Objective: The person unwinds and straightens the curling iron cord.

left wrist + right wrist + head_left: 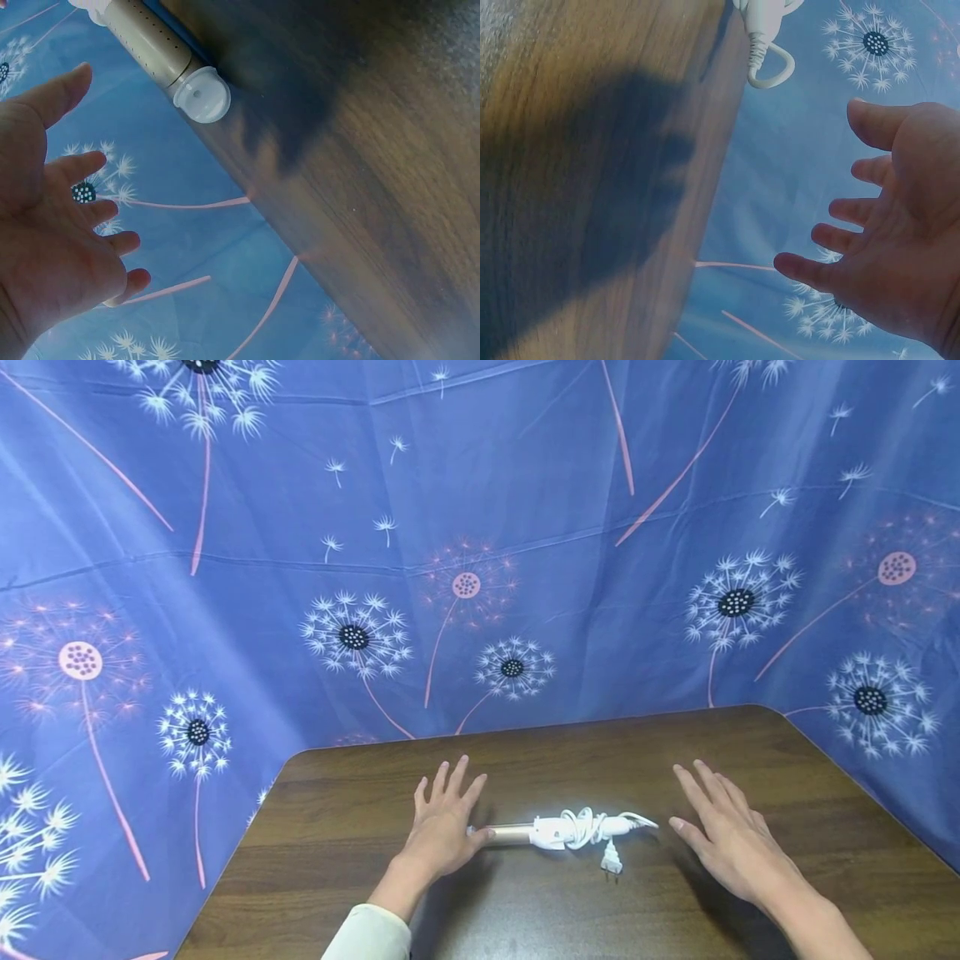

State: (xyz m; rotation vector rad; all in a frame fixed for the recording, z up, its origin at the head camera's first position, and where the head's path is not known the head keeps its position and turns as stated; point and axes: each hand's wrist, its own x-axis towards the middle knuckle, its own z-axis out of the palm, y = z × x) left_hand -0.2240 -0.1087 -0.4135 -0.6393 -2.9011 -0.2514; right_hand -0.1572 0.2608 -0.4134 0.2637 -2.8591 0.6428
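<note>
A curling iron [551, 832] with a white handle and a gold-toned barrel [512, 835] lies crosswise on the table. Its white cord [585, 828] is wound around the handle, and the plug [611, 860] hangs out on the near side. My left hand [442, 831] hovers by the barrel end with fingers spread; the left wrist view shows a gap between it and the barrel's translucent end cap [202, 95]. Beyond the cord end, to the right, my right hand [738, 852] is held above the table, fingers extended. Neither hand holds anything.
The brown wood-grain table [345, 827] has rounded far corners. Behind it hangs a blue cloth [555, 568] printed with dandelions, which also runs down past the table's left and right sides. Both hands cast shadows on the tabletop.
</note>
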